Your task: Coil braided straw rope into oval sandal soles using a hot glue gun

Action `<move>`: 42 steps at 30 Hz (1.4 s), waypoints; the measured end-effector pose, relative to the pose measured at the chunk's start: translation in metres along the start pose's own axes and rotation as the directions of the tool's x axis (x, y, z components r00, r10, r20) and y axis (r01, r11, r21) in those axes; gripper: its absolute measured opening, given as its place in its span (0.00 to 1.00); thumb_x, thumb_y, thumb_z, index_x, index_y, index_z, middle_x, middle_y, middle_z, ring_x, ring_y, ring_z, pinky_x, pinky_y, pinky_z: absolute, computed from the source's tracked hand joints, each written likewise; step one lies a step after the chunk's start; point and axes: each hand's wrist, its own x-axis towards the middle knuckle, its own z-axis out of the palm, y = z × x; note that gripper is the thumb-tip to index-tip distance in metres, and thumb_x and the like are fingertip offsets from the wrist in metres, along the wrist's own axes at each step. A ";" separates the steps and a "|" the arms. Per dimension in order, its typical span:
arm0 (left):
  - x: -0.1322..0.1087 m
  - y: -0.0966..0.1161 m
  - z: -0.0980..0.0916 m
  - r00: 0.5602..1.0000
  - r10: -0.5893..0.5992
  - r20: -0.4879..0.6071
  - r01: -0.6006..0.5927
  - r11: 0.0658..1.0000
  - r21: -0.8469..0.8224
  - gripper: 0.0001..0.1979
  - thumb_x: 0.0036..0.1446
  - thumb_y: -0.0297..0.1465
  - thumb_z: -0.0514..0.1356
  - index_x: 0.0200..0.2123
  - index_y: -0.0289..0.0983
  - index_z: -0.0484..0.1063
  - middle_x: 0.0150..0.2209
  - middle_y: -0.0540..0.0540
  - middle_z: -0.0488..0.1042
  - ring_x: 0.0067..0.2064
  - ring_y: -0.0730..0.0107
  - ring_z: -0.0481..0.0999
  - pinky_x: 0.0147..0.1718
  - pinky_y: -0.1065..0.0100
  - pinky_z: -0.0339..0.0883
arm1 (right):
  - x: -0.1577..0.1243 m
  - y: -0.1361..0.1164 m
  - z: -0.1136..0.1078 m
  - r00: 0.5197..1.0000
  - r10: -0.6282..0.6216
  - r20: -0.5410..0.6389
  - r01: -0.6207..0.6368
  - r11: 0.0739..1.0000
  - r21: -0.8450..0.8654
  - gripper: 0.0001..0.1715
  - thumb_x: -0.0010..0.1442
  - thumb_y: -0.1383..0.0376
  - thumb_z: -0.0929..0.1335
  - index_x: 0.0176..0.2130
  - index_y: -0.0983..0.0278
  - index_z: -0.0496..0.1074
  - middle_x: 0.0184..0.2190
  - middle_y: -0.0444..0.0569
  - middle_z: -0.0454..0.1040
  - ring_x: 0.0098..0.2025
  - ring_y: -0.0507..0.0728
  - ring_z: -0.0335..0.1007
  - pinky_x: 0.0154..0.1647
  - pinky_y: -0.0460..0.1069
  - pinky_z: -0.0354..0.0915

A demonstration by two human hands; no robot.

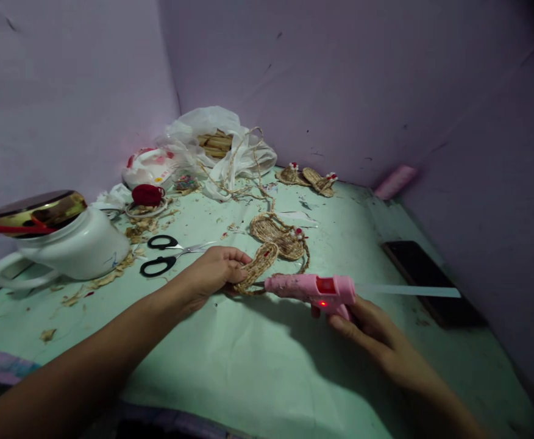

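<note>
Pinched in my left hand (216, 271) is a small braided straw slipper sole (258, 263), tilted up off the table. My right hand (377, 338) is wrapped round the handle of a pink glue gun (310, 288) with a small red light lit. From its back end a long translucent glue stick (408, 291) sticks out to the right. The gun's nozzle points left and meets the edge of the sole, though I cannot tell if glue is coming out. Just behind lies another straw slipper (278, 235) with red and white beads and a braided cord.
Black-handled scissors (170, 255) lie left of my left hand. A white pot (84, 244) with a tilted lid stands far left. Behind are a plastic bag (244, 161) of straw and a finished-looking slipper pair (319, 182). A phone (425, 274) lies right, under the glue stick.
</note>
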 end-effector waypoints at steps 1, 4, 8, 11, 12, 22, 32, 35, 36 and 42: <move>0.000 0.000 0.000 1.000 0.002 0.003 -0.002 1.000 -0.001 0.09 0.41 0.19 0.59 0.30 0.33 0.67 0.18 0.54 0.68 0.18 0.79 0.65 0.18 0.75 0.58 | 0.000 -0.001 0.000 1.000 0.002 0.002 -0.002 1.000 0.008 0.17 0.56 0.53 0.65 0.37 0.61 0.75 0.27 0.48 0.73 0.28 0.55 0.67 0.26 0.49 0.67; 0.001 -0.001 -0.002 1.000 0.009 0.017 -0.009 1.000 -0.005 0.10 0.40 0.20 0.60 0.30 0.33 0.67 0.18 0.54 0.68 0.18 0.78 0.65 0.18 0.74 0.59 | 0.001 -0.003 -0.001 1.000 -0.004 0.002 0.004 0.999 0.041 0.17 0.57 0.53 0.65 0.37 0.60 0.74 0.27 0.47 0.72 0.27 0.55 0.66 0.26 0.48 0.66; 0.001 -0.002 -0.002 1.000 0.010 0.025 -0.009 1.000 -0.010 0.11 0.39 0.21 0.61 0.30 0.33 0.68 0.18 0.53 0.69 0.19 0.77 0.65 0.19 0.73 0.59 | 0.002 -0.004 -0.002 1.000 -0.010 0.017 0.008 0.997 0.077 0.15 0.57 0.54 0.65 0.36 0.60 0.74 0.25 0.45 0.71 0.26 0.53 0.65 0.26 0.48 0.65; 0.002 -0.003 -0.003 1.000 0.010 0.027 -0.009 1.000 -0.009 0.11 0.39 0.22 0.62 0.31 0.33 0.68 0.19 0.52 0.70 0.19 0.77 0.66 0.19 0.73 0.59 | 0.002 -0.002 -0.003 1.000 -0.006 0.017 0.004 0.996 0.087 0.15 0.57 0.53 0.65 0.35 0.61 0.73 0.27 0.46 0.72 0.27 0.54 0.66 0.27 0.48 0.65; 0.002 -0.003 -0.003 1.000 0.010 0.026 -0.010 1.000 -0.009 0.11 0.39 0.22 0.61 0.31 0.32 0.68 0.19 0.52 0.70 0.19 0.77 0.66 0.19 0.73 0.59 | 0.002 -0.001 -0.004 1.000 -0.004 0.013 0.003 0.996 0.087 0.15 0.57 0.53 0.65 0.35 0.61 0.73 0.27 0.47 0.73 0.28 0.55 0.67 0.27 0.48 0.65; 0.001 0.000 0.000 1.000 -0.021 -0.004 0.021 0.999 -0.037 0.10 0.38 0.20 0.61 0.29 0.32 0.68 0.17 0.53 0.69 0.18 0.78 0.66 0.19 0.75 0.57 | 0.003 -0.001 -0.005 1.000 0.000 0.010 -0.002 0.988 0.152 0.18 0.58 0.54 0.65 0.44 0.60 0.73 0.31 0.48 0.74 0.32 0.56 0.68 0.31 0.48 0.66; 0.003 -0.002 -0.003 1.000 -0.012 0.005 0.012 1.000 -0.026 0.12 0.36 0.22 0.63 0.30 0.31 0.70 0.20 0.50 0.71 0.20 0.77 0.66 0.21 0.72 0.59 | 0.004 0.000 -0.007 0.999 -0.022 -0.038 0.027 0.989 0.145 0.14 0.58 0.54 0.65 0.38 0.60 0.73 0.29 0.46 0.71 0.30 0.54 0.65 0.31 0.48 0.64; 0.004 -0.004 -0.005 1.000 0.004 0.011 -0.004 1.000 -0.023 0.13 0.36 0.23 0.64 0.30 0.31 0.70 0.21 0.51 0.70 0.20 0.77 0.65 0.21 0.73 0.59 | 0.005 -0.001 -0.007 0.998 -0.003 -0.056 0.013 0.983 0.181 0.14 0.58 0.54 0.65 0.38 0.61 0.71 0.28 0.45 0.69 0.29 0.54 0.64 0.30 0.47 0.63; 0.004 -0.005 -0.005 1.000 0.009 0.014 -0.009 1.000 -0.023 0.13 0.35 0.23 0.64 0.30 0.32 0.70 0.21 0.52 0.70 0.21 0.78 0.65 0.21 0.73 0.58 | 0.005 -0.001 -0.007 0.998 0.000 -0.060 0.012 0.981 0.192 0.14 0.57 0.54 0.66 0.38 0.61 0.71 0.29 0.45 0.69 0.29 0.54 0.64 0.29 0.47 0.63; 0.004 -0.005 -0.005 1.000 0.010 0.018 -0.010 0.999 -0.031 0.14 0.34 0.23 0.64 0.30 0.32 0.70 0.21 0.53 0.69 0.21 0.78 0.65 0.21 0.74 0.59 | 0.005 -0.003 -0.010 0.997 -0.021 -0.071 0.034 0.980 0.198 0.15 0.57 0.52 0.66 0.34 0.61 0.70 0.27 0.44 0.68 0.28 0.53 0.63 0.29 0.46 0.63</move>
